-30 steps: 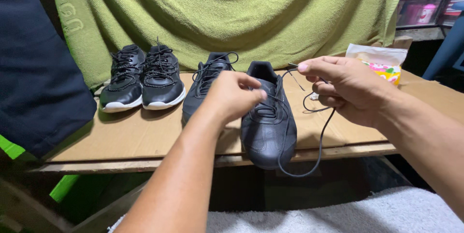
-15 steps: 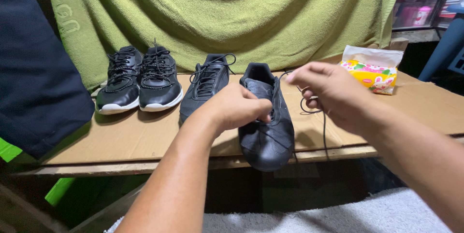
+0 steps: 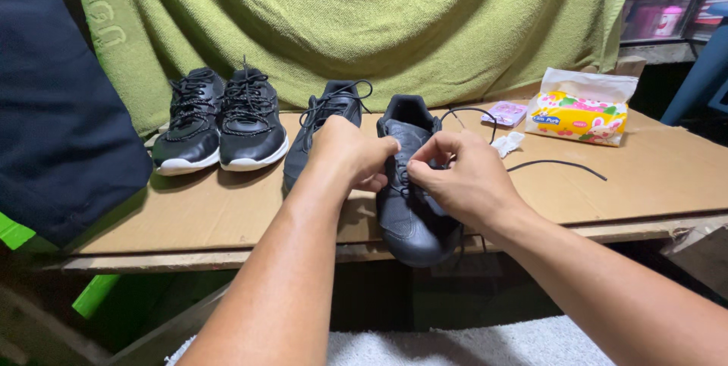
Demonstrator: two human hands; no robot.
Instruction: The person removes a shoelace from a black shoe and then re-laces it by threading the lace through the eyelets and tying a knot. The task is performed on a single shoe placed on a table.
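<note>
Green towel backdrop (image 3: 364, 25) and cardboard sheet (image 3: 644, 176) unchanged. Black leather shoe (image 3: 415, 218) sits at the sheet's front edge. Right hand (image 3: 462, 184) has dropped from raised position onto the eyelets; both hands pinch the lace (image 3: 557, 163), left hand (image 3: 350, 155) alongside. Lacing continues.

yellow-white tissue pack (image 3: 580, 117) far right, small pink packet (image 3: 506, 113) beside
</note>
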